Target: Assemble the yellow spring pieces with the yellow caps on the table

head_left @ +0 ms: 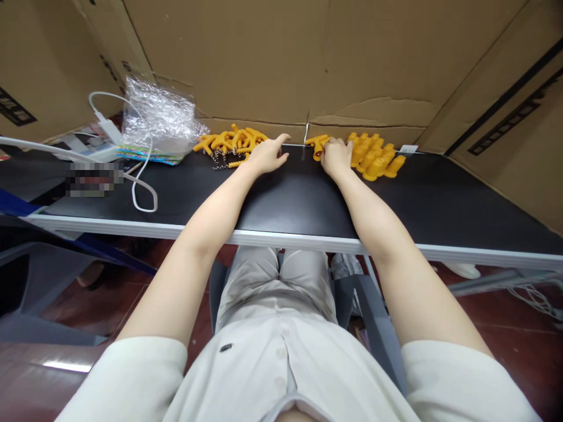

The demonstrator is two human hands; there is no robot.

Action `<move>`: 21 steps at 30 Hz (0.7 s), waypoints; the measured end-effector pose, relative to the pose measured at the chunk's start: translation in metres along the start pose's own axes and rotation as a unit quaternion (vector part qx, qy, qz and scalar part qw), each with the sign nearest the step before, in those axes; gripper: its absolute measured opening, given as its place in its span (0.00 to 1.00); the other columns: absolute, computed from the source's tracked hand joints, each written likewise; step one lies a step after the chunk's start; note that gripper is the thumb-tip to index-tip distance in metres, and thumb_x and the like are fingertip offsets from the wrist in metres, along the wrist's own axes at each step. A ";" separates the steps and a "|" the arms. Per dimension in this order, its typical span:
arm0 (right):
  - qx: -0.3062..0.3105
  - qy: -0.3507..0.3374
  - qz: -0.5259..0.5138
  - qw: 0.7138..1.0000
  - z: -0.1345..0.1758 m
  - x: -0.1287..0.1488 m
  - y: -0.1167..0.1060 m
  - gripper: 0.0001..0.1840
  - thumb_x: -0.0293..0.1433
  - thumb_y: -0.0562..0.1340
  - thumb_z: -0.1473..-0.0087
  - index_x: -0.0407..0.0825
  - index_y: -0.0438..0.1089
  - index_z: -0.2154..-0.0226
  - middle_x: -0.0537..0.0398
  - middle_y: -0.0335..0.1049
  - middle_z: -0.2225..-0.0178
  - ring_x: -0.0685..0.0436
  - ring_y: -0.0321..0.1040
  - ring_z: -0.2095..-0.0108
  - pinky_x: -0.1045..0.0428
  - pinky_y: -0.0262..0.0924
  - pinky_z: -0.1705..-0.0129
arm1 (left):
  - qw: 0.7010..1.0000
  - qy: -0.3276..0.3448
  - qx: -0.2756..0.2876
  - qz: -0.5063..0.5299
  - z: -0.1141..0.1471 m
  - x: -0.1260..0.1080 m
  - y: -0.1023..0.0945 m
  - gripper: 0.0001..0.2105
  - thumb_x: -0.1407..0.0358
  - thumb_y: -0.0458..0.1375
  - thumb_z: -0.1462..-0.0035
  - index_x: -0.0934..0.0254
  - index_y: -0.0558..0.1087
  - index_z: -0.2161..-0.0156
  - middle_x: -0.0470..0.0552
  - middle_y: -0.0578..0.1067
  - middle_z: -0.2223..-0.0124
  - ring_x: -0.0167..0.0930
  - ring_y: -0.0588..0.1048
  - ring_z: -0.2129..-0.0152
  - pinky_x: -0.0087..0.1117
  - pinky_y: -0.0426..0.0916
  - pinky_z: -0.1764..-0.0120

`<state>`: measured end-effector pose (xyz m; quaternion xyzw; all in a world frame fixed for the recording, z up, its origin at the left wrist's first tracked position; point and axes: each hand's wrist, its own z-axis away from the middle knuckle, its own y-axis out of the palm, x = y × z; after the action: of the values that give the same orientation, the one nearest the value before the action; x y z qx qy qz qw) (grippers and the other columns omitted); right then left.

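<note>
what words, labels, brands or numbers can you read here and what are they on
None legible.
Black print on left cardboard: too unclear.
Black print on right cardboard: too blurred.
Patch on table: pixelated.
Yellow handles: no lettering visible.

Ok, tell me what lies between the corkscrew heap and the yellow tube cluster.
In the head view, left to right: the left hand, a stretch of black tabletop, a yellow T-shaped piece and the right hand.
</note>
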<state>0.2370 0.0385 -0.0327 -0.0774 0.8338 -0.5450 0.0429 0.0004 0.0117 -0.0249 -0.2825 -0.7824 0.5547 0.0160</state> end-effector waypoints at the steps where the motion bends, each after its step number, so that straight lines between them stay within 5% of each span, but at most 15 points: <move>1: 0.002 0.001 0.000 1.000 0.000 0.001 0.000 0.30 0.28 0.45 0.26 0.41 0.76 0.37 0.31 0.75 0.36 0.23 0.67 0.34 0.28 0.54 0.31 | 1.000 -0.001 0.000 -0.004 0.000 0.000 0.000 0.27 0.68 0.59 0.31 0.62 0.69 0.29 0.57 0.85 0.52 0.43 0.82 0.49 0.43 0.73 0.40; 6: 0.009 0.032 -0.004 0.999 0.002 0.005 -0.004 0.29 0.26 0.51 0.33 0.39 0.78 0.39 0.31 0.74 0.36 0.23 0.68 0.34 0.29 0.57 0.31 | 1.000 0.000 -0.001 0.000 0.001 -0.001 -0.001 0.27 0.68 0.59 0.31 0.61 0.69 0.29 0.57 0.85 0.52 0.43 0.82 0.48 0.44 0.74 0.40; 14: 0.059 0.063 -0.033 0.996 0.002 -0.001 -0.025 0.19 0.26 0.60 0.28 0.39 0.79 0.41 0.32 0.71 0.32 0.26 0.64 0.30 0.30 0.55 0.28 | 1.000 0.000 -0.004 0.003 0.000 0.002 0.001 0.27 0.68 0.59 0.31 0.62 0.69 0.29 0.56 0.85 0.52 0.43 0.82 0.50 0.42 0.73 0.40; 21: 0.030 0.193 -0.032 0.980 -0.005 -0.032 -0.064 0.21 0.21 0.59 0.29 0.34 0.76 0.38 0.22 0.73 0.37 0.24 0.69 0.32 0.30 0.55 0.29 | 1.000 -0.009 -0.006 0.009 0.001 0.000 -0.001 0.26 0.69 0.60 0.31 0.62 0.72 0.30 0.56 0.85 0.52 0.43 0.82 0.49 0.41 0.72 0.40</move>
<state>0.2729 0.0237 0.0272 0.0040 0.8069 -0.5752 -0.1346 -0.0001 0.0104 -0.0248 -0.2846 -0.7834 0.5525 0.0022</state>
